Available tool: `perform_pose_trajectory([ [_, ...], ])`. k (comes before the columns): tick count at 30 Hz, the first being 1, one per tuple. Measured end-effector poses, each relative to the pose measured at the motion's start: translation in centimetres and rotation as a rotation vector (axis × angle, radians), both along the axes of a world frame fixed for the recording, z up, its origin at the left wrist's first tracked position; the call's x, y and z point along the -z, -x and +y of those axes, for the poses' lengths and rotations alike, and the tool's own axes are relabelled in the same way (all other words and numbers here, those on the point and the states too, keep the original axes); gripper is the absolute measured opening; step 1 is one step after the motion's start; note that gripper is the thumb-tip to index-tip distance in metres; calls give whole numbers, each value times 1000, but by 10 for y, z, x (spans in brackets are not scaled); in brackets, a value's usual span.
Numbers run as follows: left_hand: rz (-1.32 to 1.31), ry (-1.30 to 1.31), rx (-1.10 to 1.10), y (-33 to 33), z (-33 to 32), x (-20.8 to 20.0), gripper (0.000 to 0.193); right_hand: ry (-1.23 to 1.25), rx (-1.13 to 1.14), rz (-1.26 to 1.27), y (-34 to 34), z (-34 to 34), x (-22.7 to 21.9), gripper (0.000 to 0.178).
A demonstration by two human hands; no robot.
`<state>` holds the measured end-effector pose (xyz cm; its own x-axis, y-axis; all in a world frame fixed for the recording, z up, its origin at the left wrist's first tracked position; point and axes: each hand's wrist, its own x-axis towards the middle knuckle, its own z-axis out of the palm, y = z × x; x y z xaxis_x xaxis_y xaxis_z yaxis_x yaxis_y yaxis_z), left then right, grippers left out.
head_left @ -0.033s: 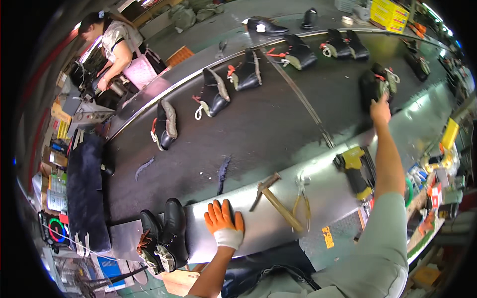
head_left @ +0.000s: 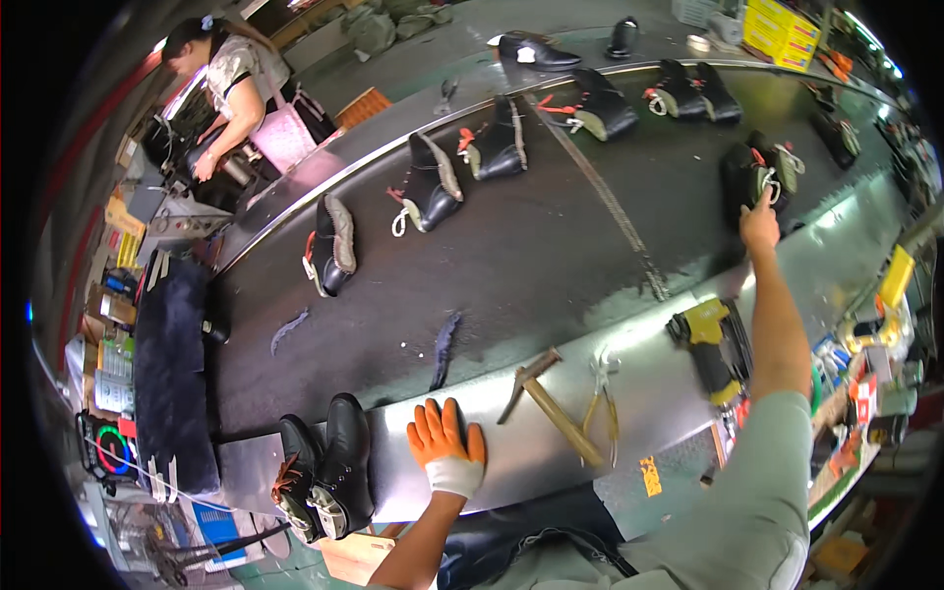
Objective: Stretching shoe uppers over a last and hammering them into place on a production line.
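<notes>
My left hand (head_left: 447,447), in an orange and white glove, lies flat with fingers spread on the metal ledge (head_left: 511,462). Just left of it stands a pair of black lace-up shoes (head_left: 346,452), one with orange laces. At the far right my bare right hand (head_left: 759,224) reaches across to a pair of black shoes (head_left: 744,177) on the dark belt. Its fingers close at their light laces and green tongue; the thumb is hidden. Between my hands lie a hammer (head_left: 556,413), pincers (head_left: 603,393) and a yellow-black power tool (head_left: 710,339).
Several unfinished black shoes (head_left: 430,187) with red or white laces stand along the far side of the belt (head_left: 393,295). Dark scraps (head_left: 445,349) lie on it. A dark padded block (head_left: 175,374) flanks its left end. Another person (head_left: 236,93) works at the back left.
The view has shifted slightly, so everything sits a little farther right in the picture. Both hands keep their places relative to the shoes.
</notes>
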<state>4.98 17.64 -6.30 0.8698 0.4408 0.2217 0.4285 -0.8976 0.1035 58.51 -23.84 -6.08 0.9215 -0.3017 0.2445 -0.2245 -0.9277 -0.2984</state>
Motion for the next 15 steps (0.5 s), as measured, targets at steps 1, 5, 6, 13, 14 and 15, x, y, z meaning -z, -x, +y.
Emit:
perform_pose_trajectory([
  [1, 20, -14, -32, 0, 2, -4, 60, 71, -77, 71, -2, 16, -3, 81],
  [5, 45, -42, -36, -2, 7, -8, 58, 326, -116, 261, -13, 57, -33, 43],
  [6, 67, -39, -40, 1, 10, -9, 59, 396, -219, 207, 4, 85, -39, 27],
  [13, 120, 38, -55, -2, 11, -13, 60, -102, -910, 132, 89, 287, -16, 45],
  [14, 144, 61, -53, -3, 13, -14, 60, -169, -950, 170, 86, 313, -11, 52],
  [15, 147, 55, -51, -5, 12, -14, 60, -234, -981, 210, 81, 339, -9, 60],
])
